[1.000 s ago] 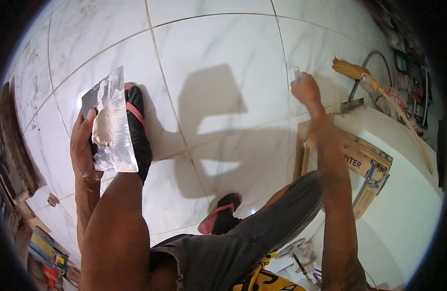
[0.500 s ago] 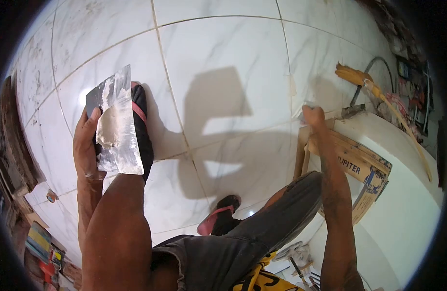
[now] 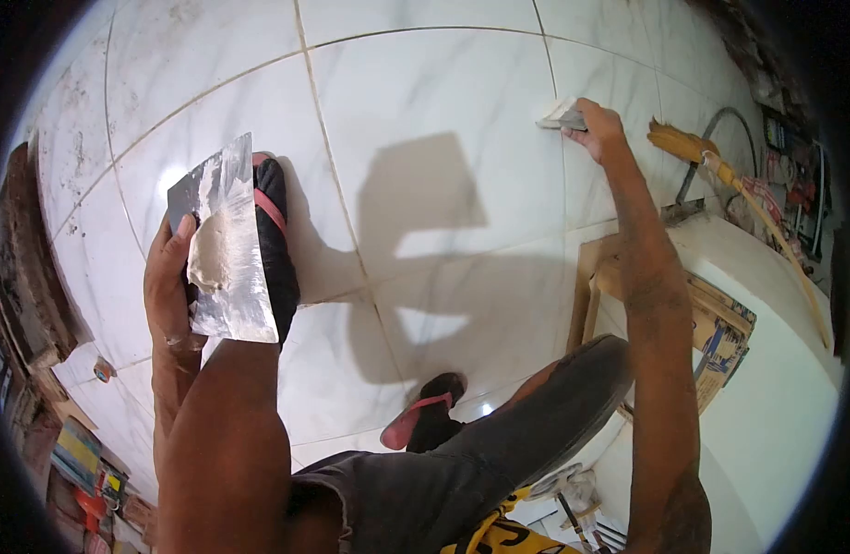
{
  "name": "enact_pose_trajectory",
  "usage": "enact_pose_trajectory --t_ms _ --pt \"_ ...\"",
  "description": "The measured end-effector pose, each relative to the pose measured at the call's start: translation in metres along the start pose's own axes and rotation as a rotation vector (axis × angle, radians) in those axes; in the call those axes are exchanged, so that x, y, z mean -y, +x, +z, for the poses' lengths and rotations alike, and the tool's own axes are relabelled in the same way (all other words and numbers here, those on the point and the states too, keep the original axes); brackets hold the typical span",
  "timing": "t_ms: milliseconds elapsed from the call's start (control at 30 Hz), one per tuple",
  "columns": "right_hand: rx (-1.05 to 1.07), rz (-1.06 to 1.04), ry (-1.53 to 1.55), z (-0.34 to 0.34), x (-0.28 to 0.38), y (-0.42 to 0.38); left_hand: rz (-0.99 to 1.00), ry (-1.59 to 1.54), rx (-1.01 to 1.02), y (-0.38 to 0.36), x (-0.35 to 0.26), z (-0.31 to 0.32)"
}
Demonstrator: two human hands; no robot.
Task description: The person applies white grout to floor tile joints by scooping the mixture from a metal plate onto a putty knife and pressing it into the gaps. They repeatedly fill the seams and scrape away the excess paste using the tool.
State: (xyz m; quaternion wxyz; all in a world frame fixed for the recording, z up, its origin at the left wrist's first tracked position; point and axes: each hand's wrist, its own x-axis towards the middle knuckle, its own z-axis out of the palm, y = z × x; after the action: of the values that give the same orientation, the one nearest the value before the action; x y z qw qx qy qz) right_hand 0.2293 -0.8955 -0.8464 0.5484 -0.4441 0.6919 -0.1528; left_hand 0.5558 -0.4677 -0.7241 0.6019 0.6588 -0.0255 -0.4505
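Grey scraper, clamped in right hand's fingers, has shifted far, bringing farther joint within reach; left hand clamps plate.

The left hand is curled in a grip at the left of the frame, its thumb pointing up; the left forearm runs nearly upright below it. The right arm stretches from lower right toward upper right, where the right hand pinches, bent leftward, its exact finger placement hard to make out.
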Motion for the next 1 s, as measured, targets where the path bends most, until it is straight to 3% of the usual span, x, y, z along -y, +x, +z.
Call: enact_pose_trajectory --t_ms 100,133,233,267,300,333,367,433,533,633,733,833,867,900,933,1000 --pt "-0.008 -0.163 -0.213 -0.01 0.011 -0.004 -0.008 0.014 -0.014 -0.002 -0.005 -0.003" --pt "-0.049 -0.132 -0.557 -0.007 0.026 -0.016 -0.02 0.013 -0.024 -0.004 -0.006 -0.005" --pt "-0.283 -0.757 -1.349 -0.008 -0.012 0.001 -0.007 -0.007 -0.035 -0.006 -0.004 -0.014" --pt "-0.282 -1.118 -1.777 -0.009 -0.028 0.002 -0.009 -0.012 -0.012 -0.005 -0.002 -0.014" --pt "-0.224 -0.973 -2.022 0.007 -0.037 0.002 -0.016 0.002 -0.023 -0.005 -0.001 -0.013" --pt "-0.317 -1.091 -2.068 0.019 -0.07 0.017 -0.017 0.015 -0.038 -0.004 0.0 -0.013" --pt "-0.211 -1.015 -2.038 0.041 -0.073 -0.005 -0.015 0.028 -0.057 -0.003 -0.001 -0.013" --pt "-0.181 -1.072 -1.793 0.047 -0.067 -0.028 -0.039 0.02 -0.06 -0.003 -0.003 -0.008" --pt "0.008 -0.949 -1.095 0.006 -0.024 -0.04 -0.027 0.032 -0.034 -0.004 -0.004 -0.006" --pt "-0.317 -0.523 -1.269 -0.027 -0.012 -0.035 -0.019 -0.019 -0.04 -0.004 -0.004 -0.004" --pt "-0.11 -0.008 -0.629 -0.033 -0.027 -0.028 0.008 -0.008 -0.028 -0.004 -0.002 -0.006" --pt "0.204 -1.017 -1.863 -0.035 -0.038 0.033 -0.008 0.005 -0.057 -0.006 -0.005 -0.004" --pt "0.182 -0.528 -1.371 -0.019 -0.031 0.047 -0.006 0.002 -0.058 -0.007 -0.006 -0.005" --pt "-0.014 -0.21 -0.795 0.006 -0.016 0.048 -0.005 -0.003 -0.054 -0.008 -0.008 -0.005" --pt "-0.039 -0.228 -0.74 0.018 0.002 0.047 0.003 -0.011 -0.048 -0.008 -0.008 -0.004" --pt "0.021 -0.26 -0.31 0.035 0.031 0.038 0.007 -0.01 -0.051 -0.007 -0.006 -0.008"
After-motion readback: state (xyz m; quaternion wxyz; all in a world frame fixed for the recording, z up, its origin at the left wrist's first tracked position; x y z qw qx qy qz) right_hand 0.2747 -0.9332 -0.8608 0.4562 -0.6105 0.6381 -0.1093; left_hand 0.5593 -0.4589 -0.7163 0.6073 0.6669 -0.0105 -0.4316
